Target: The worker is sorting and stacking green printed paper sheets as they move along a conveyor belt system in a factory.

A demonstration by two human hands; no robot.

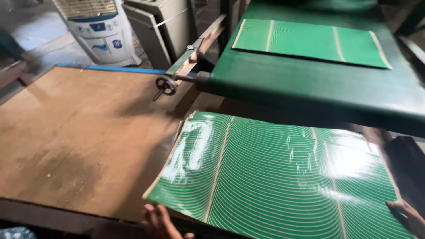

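A green conveyor belt (310, 88) overhangs the glossy striped sheet (274, 177) (another rides above (310, 42)); my left hand (160, 223) and right hand (409, 217), fingers spread, touch its near edge.

Dim indoor light, brighter daylight haze at top left. Strong white glare patches on the glossy green striped sheet (283, 177), left part and right of centre. Dark shadow under the green conveyor belt (310, 84), falling across the brown worktop (79, 132). Overall soft motion blur; hands at the bottom edge smeared; corners dark, lines slightly bowed.
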